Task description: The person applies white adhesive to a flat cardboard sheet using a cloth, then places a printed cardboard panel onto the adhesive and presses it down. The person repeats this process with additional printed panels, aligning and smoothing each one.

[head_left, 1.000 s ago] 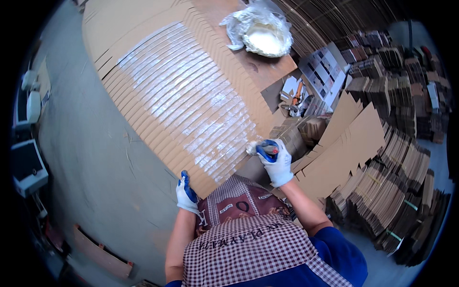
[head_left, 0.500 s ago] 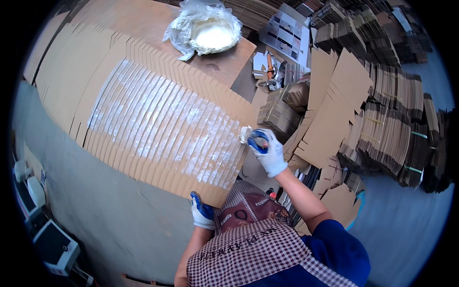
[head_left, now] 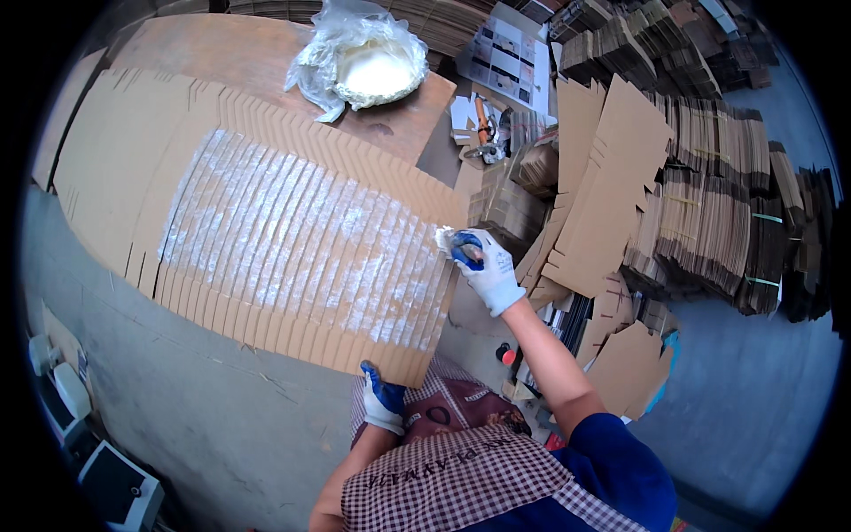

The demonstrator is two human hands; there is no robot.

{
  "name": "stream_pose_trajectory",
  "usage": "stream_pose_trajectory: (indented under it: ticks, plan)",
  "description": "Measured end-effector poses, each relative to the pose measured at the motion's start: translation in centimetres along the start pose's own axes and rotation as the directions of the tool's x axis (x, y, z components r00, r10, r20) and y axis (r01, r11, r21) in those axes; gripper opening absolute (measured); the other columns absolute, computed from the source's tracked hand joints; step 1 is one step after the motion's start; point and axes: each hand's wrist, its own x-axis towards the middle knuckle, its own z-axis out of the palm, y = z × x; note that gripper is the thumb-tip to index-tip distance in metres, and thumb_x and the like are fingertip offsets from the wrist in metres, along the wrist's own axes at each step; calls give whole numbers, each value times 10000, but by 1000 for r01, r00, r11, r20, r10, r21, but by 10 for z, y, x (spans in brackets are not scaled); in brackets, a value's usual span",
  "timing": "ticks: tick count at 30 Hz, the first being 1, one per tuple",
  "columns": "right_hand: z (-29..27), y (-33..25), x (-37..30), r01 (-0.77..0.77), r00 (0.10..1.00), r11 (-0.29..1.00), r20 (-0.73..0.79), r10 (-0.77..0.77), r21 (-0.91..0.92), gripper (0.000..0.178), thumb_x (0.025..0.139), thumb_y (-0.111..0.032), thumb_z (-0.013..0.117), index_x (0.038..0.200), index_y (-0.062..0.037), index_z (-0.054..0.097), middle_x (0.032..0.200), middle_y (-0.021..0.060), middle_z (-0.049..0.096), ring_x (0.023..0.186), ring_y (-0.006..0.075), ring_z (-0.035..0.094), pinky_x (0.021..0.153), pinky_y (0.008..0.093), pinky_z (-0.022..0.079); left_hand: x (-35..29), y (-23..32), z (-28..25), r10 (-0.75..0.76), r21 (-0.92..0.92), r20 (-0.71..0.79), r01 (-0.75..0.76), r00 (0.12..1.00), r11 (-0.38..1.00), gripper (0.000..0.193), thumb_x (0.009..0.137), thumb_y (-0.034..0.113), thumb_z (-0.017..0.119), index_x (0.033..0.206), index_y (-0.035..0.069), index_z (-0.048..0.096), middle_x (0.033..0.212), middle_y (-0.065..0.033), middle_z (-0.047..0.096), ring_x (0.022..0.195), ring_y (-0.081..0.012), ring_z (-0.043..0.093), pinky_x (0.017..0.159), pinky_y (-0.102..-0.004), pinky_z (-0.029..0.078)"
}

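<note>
A fanned row of overlapping brown cardboard sheets (head_left: 257, 315) lies across the table, with streaky white paste spread over its middle. My right hand (head_left: 490, 273), in a white glove with blue fingertips, is closed round a brush (head_left: 445, 240). The brush's paste-covered end is at the right edge of the fan; most of its handle is hidden in my fingers. At the near right corner, my left hand (head_left: 384, 403), gloved alike, pinches the edge of the sheets with its thumb on top. The fingers underneath are hidden.
A plastic-lined basin (head_left: 381, 75) of white paste stands on the wooden tabletop (head_left: 239, 40) beyond the sheets. To the right are loose cardboard pieces (head_left: 612, 195) and tied cardboard bundles (head_left: 709, 222). An orange-handled tool (head_left: 484, 124) lies near a printed sheet (head_left: 507, 62).
The whole view has shifted slightly. My right hand with the brush stays at the right edge of the fan, and my left hand keeps its hold on the near corner.
</note>
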Motion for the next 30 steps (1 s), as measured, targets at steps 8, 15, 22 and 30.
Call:
stream_pose_trajectory:
  ticks: [8, 15, 22, 30]
  plan:
    - [-29, 1, 4, 37, 998, 990, 50, -30, -134, 330, 832, -174, 715, 1136, -74, 635, 1090, 153, 654, 1006, 368, 637, 876, 419, 517, 6, -8, -2, 77, 10, -123, -76, 989, 997, 744, 1010, 571, 454, 1501, 28, 322, 1493, -179, 434, 1348, -337, 458, 1131, -482, 380]
    - [-2, 14, 13, -44, 994, 993, 99, 54, -106, 356, 835, -217, 722, 1149, -83, 618, 1113, 153, 654, 974, 371, 649, 867, 417, 525, 17, -17, -23, 142, -10, -72, -143, 987, 990, 711, 1012, 527, 494, 1498, 36, 329, 1481, -172, 449, 1334, -332, 479, 1115, -492, 402]
    - [-4, -12, 13, -17, 1000, 1000, -22, 17, 4, 413, 842, -309, 736, 1152, -70, 607, 1110, 180, 650, 961, 382, 656, 845, 427, 530, 15, -17, -15, 184, 9, -76, -184, 980, 983, 741, 1018, 559, 435, 1510, 19, 310, 1494, -198, 437, 1353, -374, 460, 1126, -531, 386]
    - [3, 5, 20, -80, 994, 981, 55, 91, -178, 385, 831, -329, 753, 1084, -80, 606, 1039, 165, 656, 917, 375, 659, 808, 434, 530, 25, -24, -28, 198, -10, -136, -202, 971, 979, 716, 1024, 529, 452, 1507, 17, 317, 1483, -203, 449, 1344, -368, 472, 1126, -528, 386]
